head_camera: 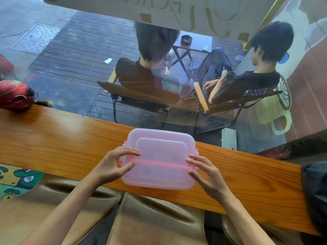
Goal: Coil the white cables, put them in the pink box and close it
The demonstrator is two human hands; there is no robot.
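Both hands bracket the pink box (159, 159) at lower centre of the frame. Left hand (113, 167) grip: fingers on the lid's left edge, thumb below at the side wall, pinching the left end near the clip. Right hand (207, 175) grip: fingers curled against the right end, thumb at the side; pinching likewise, contact appears light. The box sits on the wooden counter (62, 144), its near edge overhanging toward the person, long axis running left to right between the hands. The lid is on; a pink band crosses it. No white cables are visible outside; contents cannot be determined through the cloudy lid. Judgement: closing stage, side clips next, each hand equally near its own end.
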